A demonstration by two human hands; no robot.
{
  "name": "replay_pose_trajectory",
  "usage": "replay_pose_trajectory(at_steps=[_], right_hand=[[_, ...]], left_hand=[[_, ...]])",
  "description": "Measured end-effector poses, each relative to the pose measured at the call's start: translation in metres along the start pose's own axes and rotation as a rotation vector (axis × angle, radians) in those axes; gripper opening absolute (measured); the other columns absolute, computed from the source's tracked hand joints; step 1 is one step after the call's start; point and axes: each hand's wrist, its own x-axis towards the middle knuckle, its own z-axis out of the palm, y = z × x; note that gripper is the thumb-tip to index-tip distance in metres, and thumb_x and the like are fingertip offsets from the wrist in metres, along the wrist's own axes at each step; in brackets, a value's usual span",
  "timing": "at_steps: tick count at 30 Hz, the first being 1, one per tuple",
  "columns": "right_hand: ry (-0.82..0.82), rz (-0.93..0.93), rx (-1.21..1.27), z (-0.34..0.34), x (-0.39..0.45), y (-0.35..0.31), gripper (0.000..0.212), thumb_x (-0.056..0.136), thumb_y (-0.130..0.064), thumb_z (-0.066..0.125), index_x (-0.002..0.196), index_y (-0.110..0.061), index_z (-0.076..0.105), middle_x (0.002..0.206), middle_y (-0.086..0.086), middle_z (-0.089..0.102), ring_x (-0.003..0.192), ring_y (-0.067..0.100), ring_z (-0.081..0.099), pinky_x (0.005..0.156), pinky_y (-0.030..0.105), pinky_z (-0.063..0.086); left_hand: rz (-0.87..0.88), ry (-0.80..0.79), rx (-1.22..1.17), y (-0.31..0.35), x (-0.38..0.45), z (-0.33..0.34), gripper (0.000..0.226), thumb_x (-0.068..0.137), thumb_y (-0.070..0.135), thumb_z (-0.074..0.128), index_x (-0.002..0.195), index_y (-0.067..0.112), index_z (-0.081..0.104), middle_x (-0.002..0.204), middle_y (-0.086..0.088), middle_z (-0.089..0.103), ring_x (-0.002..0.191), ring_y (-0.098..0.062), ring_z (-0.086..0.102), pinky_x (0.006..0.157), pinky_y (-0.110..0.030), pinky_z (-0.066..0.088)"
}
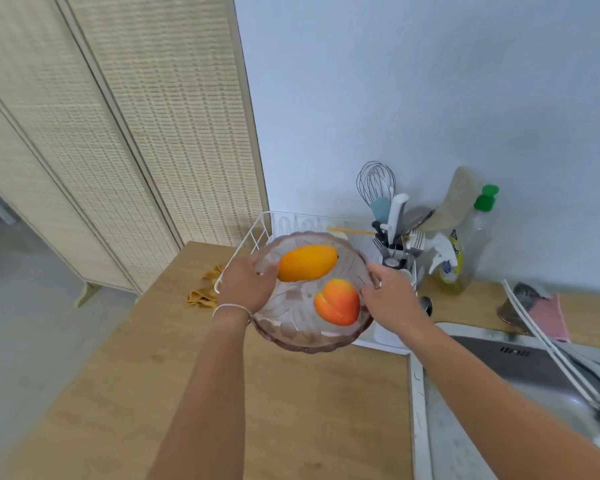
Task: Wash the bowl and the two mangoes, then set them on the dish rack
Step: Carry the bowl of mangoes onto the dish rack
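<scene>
A wide pinkish glass bowl (302,336) with a scalloped rim is held over the white wire dish rack (253,237) at the back of the wooden counter. Inside it lie two mangoes: a yellow-orange one (307,262) at the far left and a red-orange one (336,301) nearer the right. My left hand (246,284) grips the bowl's left rim, its thumb touching the yellow mango. My right hand (392,294) grips the right rim. Most of the rack is hidden behind the bowl.
A utensil holder (394,252) with whisk, forks and knives stands right of the rack, beside a dish soap bottle (454,268). A yellow cloth (205,289) lies left of the rack. The steel sink (520,368) with a white hose sits at the right. A woven folding screen (136,133) stands at the left.
</scene>
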Motion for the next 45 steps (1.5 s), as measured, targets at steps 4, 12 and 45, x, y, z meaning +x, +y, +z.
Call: replay_pose_trajectory(at_steps=[4, 12, 45], right_hand=[[0.006, 0.066, -0.165, -0.003, 0.039, 0.001, 0.047, 0.096, -0.019, 0.049, 0.143, -0.017, 0.048, 0.145, 0.006, 0.05, 0.126, 0.027, 0.052, 0.1, 0.042, 0.046], [-0.034, 0.114, -0.3, 0.013, 0.073, 0.015, 0.036, 0.099, -0.039, 0.035, 0.118, -0.012, 0.051, 0.143, 0.023, 0.041, 0.134, 0.04, 0.038, 0.106, 0.052, 0.035], [0.026, -0.176, -0.323, -0.028, -0.182, 0.211, 0.065, 0.099, -0.049, 0.029, 0.155, -0.016, 0.03, 0.162, -0.014, 0.019, 0.147, -0.013, -0.002, 0.121, 0.015, 0.004]], left_hand=[[0.004, -0.075, 0.045, 0.001, 0.03, 0.035, 0.049, 0.089, 0.037, 0.06, 0.11, -0.007, 0.061, 0.098, -0.031, 0.065, 0.09, -0.04, 0.065, 0.072, -0.043, 0.052], [-0.019, -0.186, 0.215, -0.008, 0.041, 0.067, 0.054, 0.097, 0.044, 0.052, 0.129, 0.001, 0.053, 0.141, -0.019, 0.044, 0.117, -0.03, 0.053, 0.089, -0.03, 0.037], [0.88, -0.008, 0.044, 0.009, -0.128, 0.137, 0.028, 0.096, 0.018, 0.054, 0.114, 0.002, 0.069, 0.111, -0.01, 0.068, 0.103, -0.024, 0.065, 0.089, -0.033, 0.052]])
